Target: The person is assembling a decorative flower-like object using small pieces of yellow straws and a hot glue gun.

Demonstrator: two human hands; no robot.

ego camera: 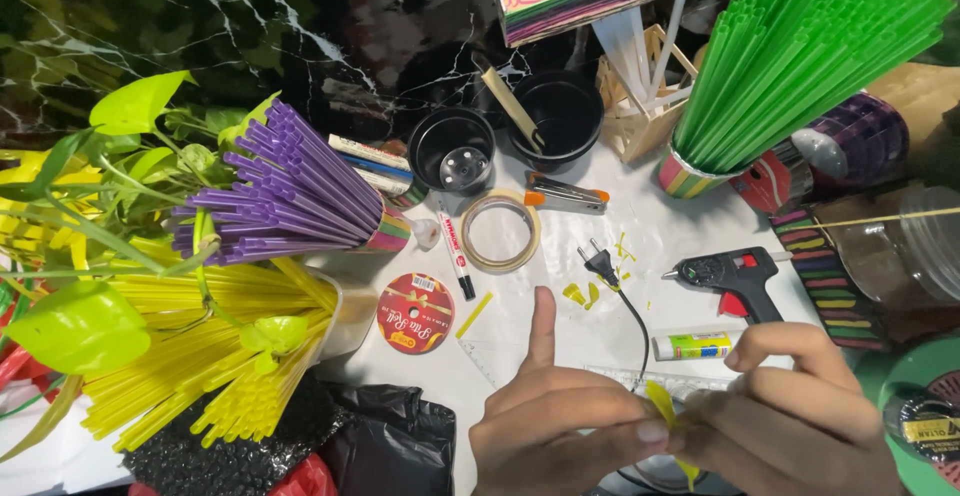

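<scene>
Pinched between both grips, left hand (560, 426) and right hand (800, 416): yellow straw piece (662, 403). Light, thin, bendy; I hold at fold.

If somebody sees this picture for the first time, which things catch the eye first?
Probably the straw bundles: green straws fanning out at the top right, purple straws at the left, yellow straws below them. Then, at the bottom, the left hand and right hand pinching a yellow straw piece.

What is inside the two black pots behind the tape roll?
The left black pot shows only its bare base with a round metal disc. The right black pot holds a flat wooden stick; its bottom is too dark to tell.
</scene>
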